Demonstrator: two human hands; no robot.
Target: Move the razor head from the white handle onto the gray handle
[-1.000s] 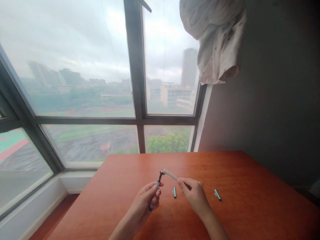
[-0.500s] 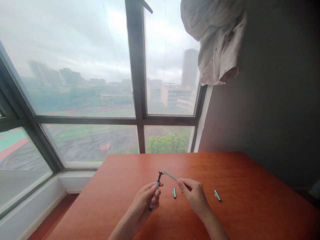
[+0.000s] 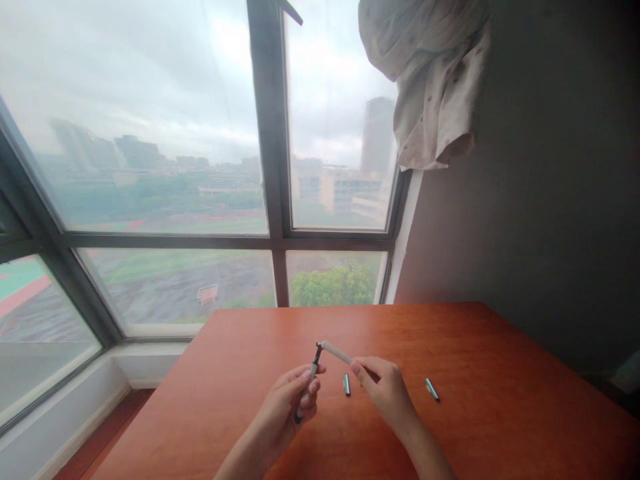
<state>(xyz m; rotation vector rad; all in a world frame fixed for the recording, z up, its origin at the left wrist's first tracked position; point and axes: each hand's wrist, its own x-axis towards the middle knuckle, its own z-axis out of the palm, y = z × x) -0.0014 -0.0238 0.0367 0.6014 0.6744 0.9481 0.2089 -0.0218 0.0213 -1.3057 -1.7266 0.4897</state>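
Note:
My left hand [image 3: 293, 400] grips a dark razor handle [image 3: 311, 372] that points up and away from me over the orange-brown table [image 3: 450, 347]. My right hand [image 3: 383, 390] pinches a pale, narrow razor head piece [image 3: 334, 351] by one end. Its far end touches the forked tip of the handle. Two small teal and silver blade cartridges lie on the table: one [image 3: 347, 384] between my hands, the other [image 3: 433, 389] to the right of my right hand.
The table stands in a corner, with a large window [image 3: 200, 167] and its dark frame [image 3: 273, 167] behind it and a dark wall [image 3: 550, 200] to the right. A bunched pale curtain [image 3: 430, 73] hangs at the top right. A low white sill [image 3: 75, 413] runs left.
My right hand has brought the pale head piece slightly left and down until its end meets the tip of the handle. The two cartridges have stayed where they were.

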